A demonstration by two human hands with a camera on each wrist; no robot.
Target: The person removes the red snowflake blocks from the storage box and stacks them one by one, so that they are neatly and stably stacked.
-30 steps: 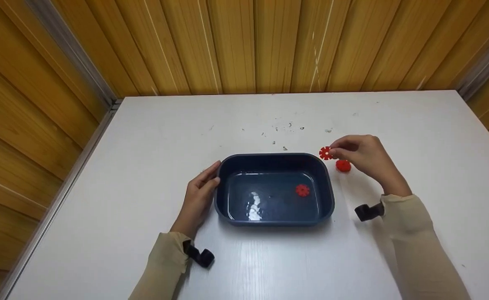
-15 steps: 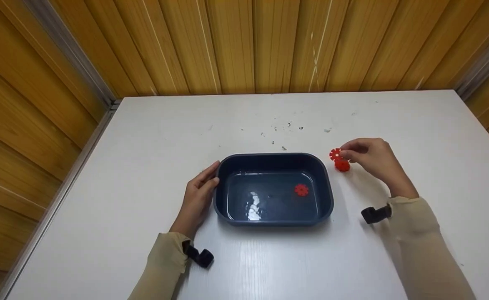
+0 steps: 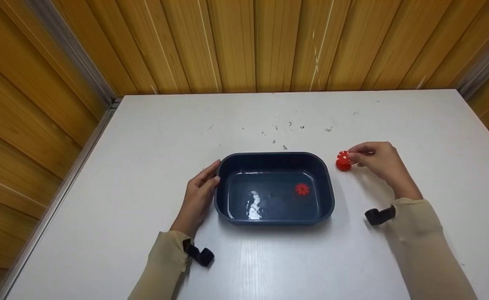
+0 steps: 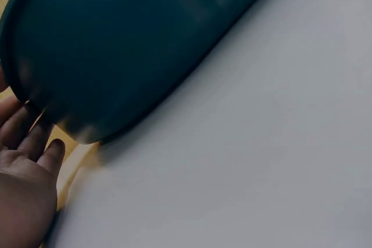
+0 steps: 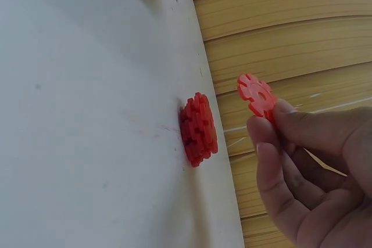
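My right hand [image 3: 375, 160] pinches a red notched plastic disc [image 5: 257, 94] with a hole in its middle, between thumb and fingertips. In the head view it overlaps a short stack of similar red discs [image 3: 344, 166] on the table; the right wrist view has the held disc raised above the stack [image 5: 199, 130]. One more red disc [image 3: 302, 189] lies flat inside the dark blue rectangular bin [image 3: 269, 223], towards its right end. My left hand [image 3: 198, 191] rests its relaxed fingers against the outside of the bin's left wall [image 4: 110, 50].
The white table [image 3: 152, 166] has scuff marks behind the bin. Wood-patterned panels [image 3: 252, 46] rise along its far edge and left side. A black wrist camera [image 3: 379, 216] juts inward from the right sleeve, another black camera [image 3: 202, 256] from the left.
My right hand has moved right and slightly towards the body, carrying the disc from beside the bin's far right corner to over the stack. The left hand and bin have stayed put.
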